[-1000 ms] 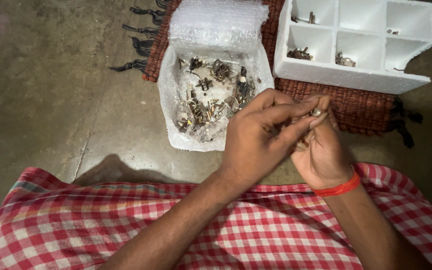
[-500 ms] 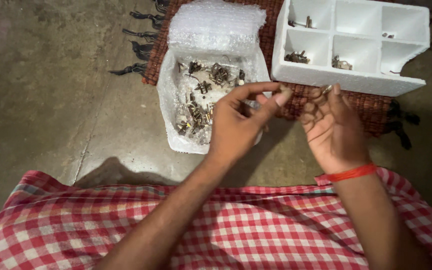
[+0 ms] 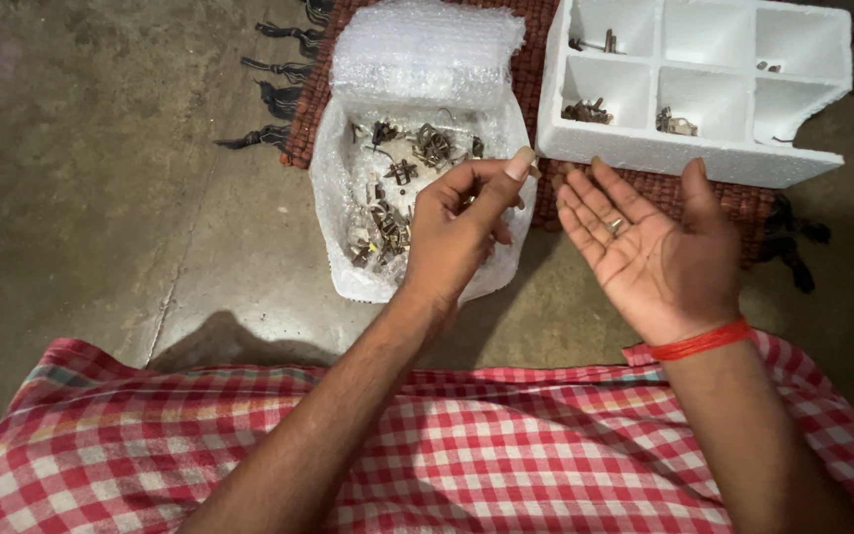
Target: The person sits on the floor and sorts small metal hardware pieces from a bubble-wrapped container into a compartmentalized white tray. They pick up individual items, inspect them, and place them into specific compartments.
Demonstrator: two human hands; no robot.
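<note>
Below, bare floor (image 3: 101, 178) lies wide to the left, the tray (image 3: 704, 158) edges the mat (image 3: 714, 213), the tub (image 3: 348, 267) of parts sits under the left hand (image 3: 452, 237), fingers curled with nothing visibly held, and the right hand (image 3: 649, 247) lies flat open, a ring (image 3: 616, 224) on its fingers.

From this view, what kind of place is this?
Likely a home or small workshop floor: bare concrete floor, a woven mat, and a foam tray beside a tub of small metal parts.
</note>
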